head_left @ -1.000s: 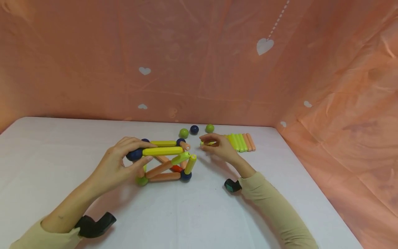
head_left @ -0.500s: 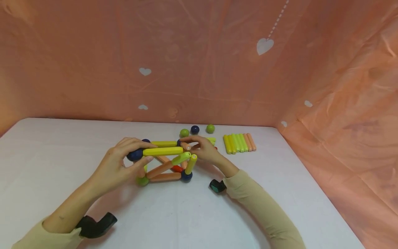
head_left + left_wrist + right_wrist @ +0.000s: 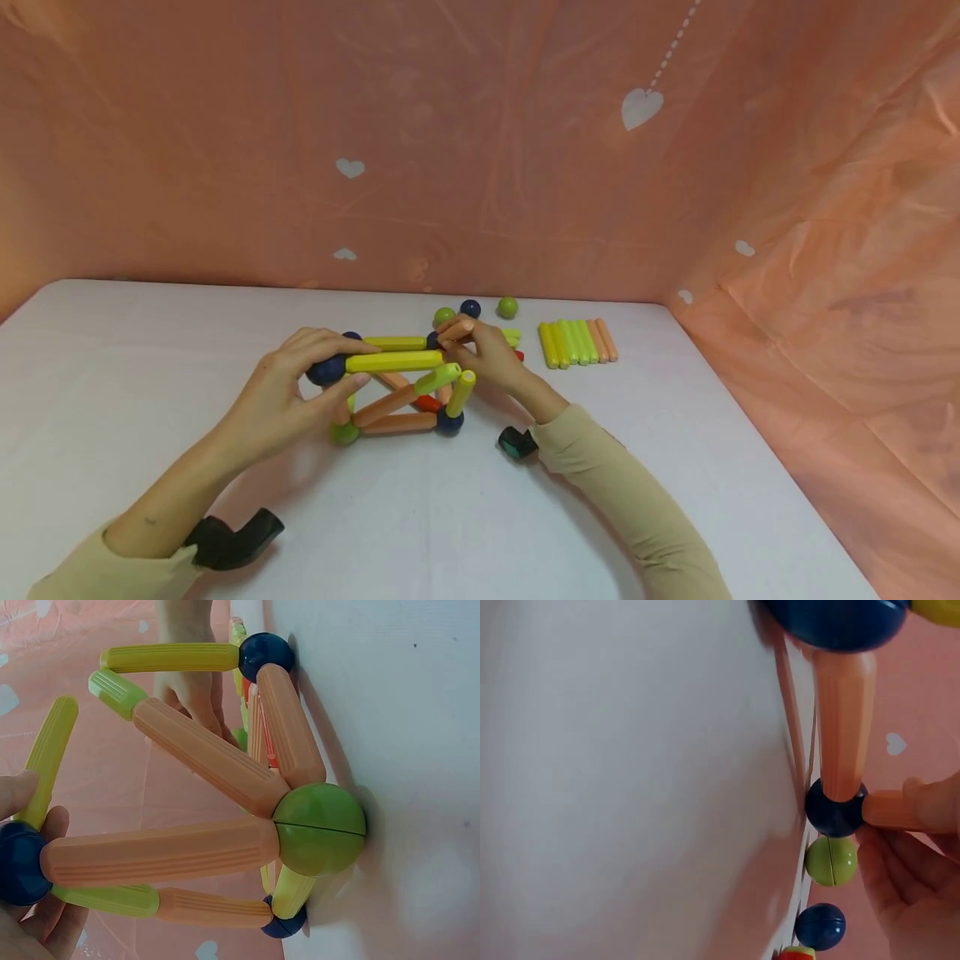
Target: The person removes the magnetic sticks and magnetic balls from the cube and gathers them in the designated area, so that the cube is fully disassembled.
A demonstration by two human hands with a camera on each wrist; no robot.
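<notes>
A frame of magnetic rods and balls stands on the white table. My left hand [image 3: 288, 396] grips its raised dark blue ball [image 3: 325, 372], from which a yellow rod [image 3: 393, 361] juts right. In the left wrist view, an orange rod [image 3: 161, 851] slants from that ball to a green ball [image 3: 322, 829] on the table. My right hand [image 3: 495, 360] pinches a short orange rod [image 3: 889, 810] whose end meets the dark blue ball [image 3: 835, 810] at the frame's back right corner. A yellow rod [image 3: 461, 394] rises from the front right ball [image 3: 450, 421].
Loose green [image 3: 507, 307] and dark blue [image 3: 470, 309] balls lie along the table's back edge. Right of the frame is a row of yellow, lime and orange rods [image 3: 577, 342]. More lime pieces [image 3: 512, 335] lie partly behind my right hand. A peach curtain [image 3: 480, 167] hangs behind.
My right hand has moved left from beside the loose lime pieces to the back right corner. It has taken hold of the orange rod there and tipped it upward. The left hand keeps its grip.
</notes>
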